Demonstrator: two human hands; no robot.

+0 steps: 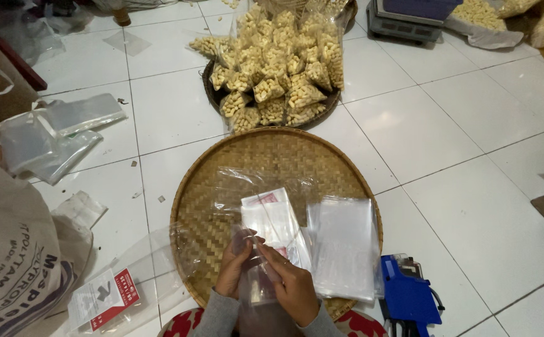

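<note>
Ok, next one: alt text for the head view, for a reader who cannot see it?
Two hands, left hand and right hand, hold a small clear plastic bag over a round woven tray on a white tiled floor. More clear bags lie on the tray; beyond it, a basket heaped with filled snack packets.

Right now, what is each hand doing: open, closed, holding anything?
Left hand: closed, pinching the small clear plastic bag over the woven tray.
Right hand: closed on the same bag, fingers pinching its top edge.

1 head-worn view, looking steeply down and forward, close over the woven tray (222, 162), floor beyond
</note>
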